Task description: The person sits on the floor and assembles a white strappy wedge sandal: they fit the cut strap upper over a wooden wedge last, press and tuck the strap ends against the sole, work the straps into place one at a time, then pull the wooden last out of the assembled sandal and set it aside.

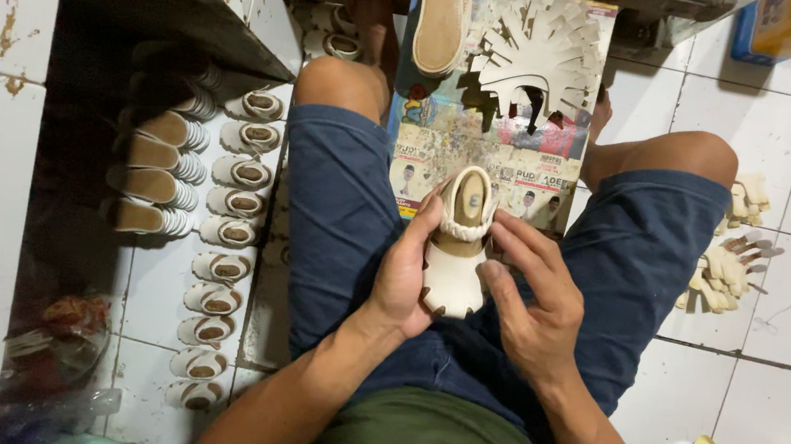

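Head view: I sit on the white tile floor (789, 391) with my knees apart, and I hold a little cream shoe (457, 248) over my lap. My left hand (404, 277) is closed around its left side. My right hand (530, 295) grips the right side, fingers curled on the edge. I hold it with both hands so it stays steady and I can see the top. A board covered in printed paper (490, 159) lies between my legs. Cut cream pieces (541, 51) and one tan sole (441, 21) sit near its far edge. Finished little shoes (220, 262) stand in rows on the floor by my left leg, out of my way.
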The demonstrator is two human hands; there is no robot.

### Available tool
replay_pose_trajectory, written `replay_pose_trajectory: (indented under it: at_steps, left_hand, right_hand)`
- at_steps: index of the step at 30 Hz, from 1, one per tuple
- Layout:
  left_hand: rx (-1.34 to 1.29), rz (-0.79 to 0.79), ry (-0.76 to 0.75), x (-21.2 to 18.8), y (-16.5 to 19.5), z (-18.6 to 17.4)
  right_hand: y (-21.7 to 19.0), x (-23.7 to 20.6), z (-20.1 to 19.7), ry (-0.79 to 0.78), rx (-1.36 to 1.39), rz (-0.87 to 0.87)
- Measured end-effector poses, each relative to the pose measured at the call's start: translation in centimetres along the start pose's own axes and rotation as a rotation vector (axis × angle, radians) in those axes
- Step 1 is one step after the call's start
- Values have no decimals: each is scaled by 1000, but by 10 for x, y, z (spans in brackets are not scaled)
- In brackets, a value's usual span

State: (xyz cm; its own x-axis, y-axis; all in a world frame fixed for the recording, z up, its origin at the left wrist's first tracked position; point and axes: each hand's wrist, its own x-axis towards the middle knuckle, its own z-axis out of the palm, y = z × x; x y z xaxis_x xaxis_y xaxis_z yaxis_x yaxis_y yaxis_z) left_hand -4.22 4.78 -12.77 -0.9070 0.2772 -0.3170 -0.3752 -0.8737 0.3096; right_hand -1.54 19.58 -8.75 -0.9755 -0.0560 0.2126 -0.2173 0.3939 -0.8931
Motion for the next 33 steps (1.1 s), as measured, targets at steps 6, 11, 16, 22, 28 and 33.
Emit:
replay_pose_trajectory:
  at_steps: [6, 11, 16, 22, 28, 33]
  left_hand:
    - [460, 306, 103, -9, 5, 14]
    - [1292, 761, -162, -24, 1, 24]
    - [1457, 792, -281, -30, -10, 16]
    - [1476, 681, -308, -30, -17, 2]
    - [1500, 702, -325, -29, -19, -1]
    - [1472, 671, -315, -27, -20, 1]
  right_hand:
    - [36, -3, 12, 65, 475, 369]
    - [65, -1, 16, -33, 1216, 907]
    - [84, 0, 7, -50, 1258, 949]
    - [96, -3, 6, -5, 1274, 1026]
    - [102, -4, 8, -6, 1327, 1045]
    - [93, 4, 8, -4, 1302, 1036]
